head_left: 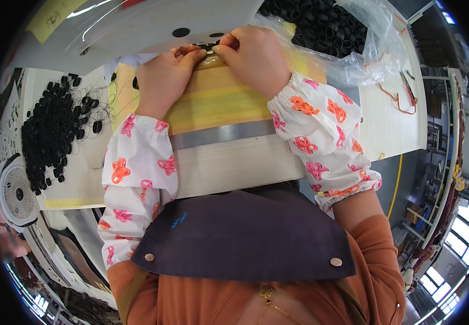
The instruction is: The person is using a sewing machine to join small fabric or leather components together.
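Note:
Both my hands meet under the white body of a machine (153, 38), which looks like a sewing machine. My left hand (164, 80) is closed, its thumb and fingers pinching one side of a small black piece (206, 47). From the other side my right hand (256, 60) pinches the same piece between thumb and forefinger. The fingers hide most of it, so its shape does not show. Beneath the hands lies a work surface covered with yellow tape (212, 103), with a grey metal strip (223, 134) along its near side.
To the left, a heap of small black loops (50, 132) trails loose threads on the table. A clear plastic bag (380, 59) of black rings (326, 30) sits at the far right. Red-handled snips (409, 89) and an orange cord (394, 100) lie beside it. A white fan (18, 189) stands at the left edge.

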A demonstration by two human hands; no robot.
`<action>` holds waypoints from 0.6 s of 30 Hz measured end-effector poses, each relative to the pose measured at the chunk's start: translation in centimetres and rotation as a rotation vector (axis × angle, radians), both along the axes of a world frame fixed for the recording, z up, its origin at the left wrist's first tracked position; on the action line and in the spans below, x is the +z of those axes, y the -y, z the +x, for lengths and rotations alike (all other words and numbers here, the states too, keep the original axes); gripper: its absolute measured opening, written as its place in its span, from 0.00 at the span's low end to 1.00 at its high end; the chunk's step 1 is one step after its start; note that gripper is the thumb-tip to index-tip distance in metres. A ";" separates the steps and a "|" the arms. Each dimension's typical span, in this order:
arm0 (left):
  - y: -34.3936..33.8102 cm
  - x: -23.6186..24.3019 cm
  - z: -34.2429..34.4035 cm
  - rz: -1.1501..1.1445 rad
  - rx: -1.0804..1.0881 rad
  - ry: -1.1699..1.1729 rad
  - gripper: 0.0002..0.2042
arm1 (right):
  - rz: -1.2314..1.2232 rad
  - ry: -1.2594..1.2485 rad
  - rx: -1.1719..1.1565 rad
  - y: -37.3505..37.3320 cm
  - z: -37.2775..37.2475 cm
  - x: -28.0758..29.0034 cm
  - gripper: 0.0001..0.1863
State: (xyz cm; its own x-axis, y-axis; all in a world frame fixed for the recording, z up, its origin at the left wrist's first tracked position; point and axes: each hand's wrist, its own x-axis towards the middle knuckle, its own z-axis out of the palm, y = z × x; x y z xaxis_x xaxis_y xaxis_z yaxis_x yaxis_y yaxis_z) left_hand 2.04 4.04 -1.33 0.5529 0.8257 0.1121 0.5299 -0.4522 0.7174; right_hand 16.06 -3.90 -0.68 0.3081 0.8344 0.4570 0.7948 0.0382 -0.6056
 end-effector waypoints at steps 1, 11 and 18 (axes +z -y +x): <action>-0.4 -0.6 -0.3 -0.045 -0.010 0.044 0.13 | 0.008 0.012 0.007 -0.1 -0.1 0.0 0.06; -0.4 -0.3 -0.4 -0.101 0.001 0.021 0.15 | -0.053 -0.065 -0.009 0.0 0.1 -0.1 0.07; 0.2 1.1 0.4 -0.057 0.006 -0.039 0.17 | -0.019 -0.089 -0.012 0.2 0.5 -0.1 0.07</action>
